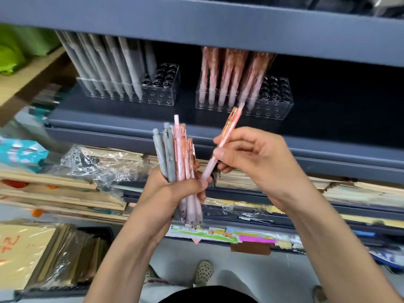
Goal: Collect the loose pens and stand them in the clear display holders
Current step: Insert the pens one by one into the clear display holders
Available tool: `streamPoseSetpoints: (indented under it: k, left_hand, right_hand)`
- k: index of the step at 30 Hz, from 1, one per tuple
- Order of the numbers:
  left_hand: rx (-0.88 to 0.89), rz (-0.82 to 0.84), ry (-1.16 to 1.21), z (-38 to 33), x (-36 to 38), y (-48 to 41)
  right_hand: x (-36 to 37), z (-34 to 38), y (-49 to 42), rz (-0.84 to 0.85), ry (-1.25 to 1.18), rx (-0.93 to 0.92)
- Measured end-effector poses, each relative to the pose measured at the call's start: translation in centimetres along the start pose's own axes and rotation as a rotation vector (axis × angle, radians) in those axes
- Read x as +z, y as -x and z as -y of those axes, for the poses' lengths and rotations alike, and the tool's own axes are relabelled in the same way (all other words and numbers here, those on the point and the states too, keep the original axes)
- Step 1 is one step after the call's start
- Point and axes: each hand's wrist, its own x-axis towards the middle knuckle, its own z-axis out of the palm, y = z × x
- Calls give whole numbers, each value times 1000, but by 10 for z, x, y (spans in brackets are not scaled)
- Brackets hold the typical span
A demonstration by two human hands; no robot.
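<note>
My left hand [175,191] grips a bundle of pens [175,156], grey ones on the left and pink ones on the right, held upright below the shelf. My right hand [251,158] pinches a single pink pen [220,147] that slants up to the right, its lower tip touching the bundle. On the blue shelf [122,125] stand two clear display holders. The left holder [161,86] has several grey pens, with vacant holes at its right end. The right holder [275,99] has several pink pens and vacant holes at its right side.
An upper shelf board [218,25] hangs low over the holders. Under the pen shelf lie stacked paper packs and plastic wrap [98,165]. Wrapped packets [61,259] fill a tray at lower left. My shoes [204,272] stand on the grey floor.
</note>
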Motion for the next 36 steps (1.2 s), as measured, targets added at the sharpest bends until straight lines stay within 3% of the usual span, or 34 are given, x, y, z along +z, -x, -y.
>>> streamPoseSetpoints:
  k: [3,8,11,14,18,25,33,36]
  left_hand:
    - [5,37,42,2,12,-2]
    - [8,27,8,5,19,-1]
    - [-4,41,-21,5,22,2]
    - [-12,33,-7,3,25,3]
    - [-13,18,-3,3,25,3]
    - [-19,9,0,2,24,6]
    - [-1,17,28,0,24,5]
    - [9,21,29,1,24,4]
  right_hand:
    - [-22,8,4,-126,-38,-110]
    - [-73,24,-18,-609,-88,-368]
    - [-89,22,-45,-669,-97,-447]
    - [-98,21,-72,-734,35,-395]
    - [-103,15,-92,-686,544,-337]
    - [-100,26,-113,-430,1006,-193]
    - [-96,38,-110,-326,1177,-46]
    - [-95,43,-98,-397,1127,-34]
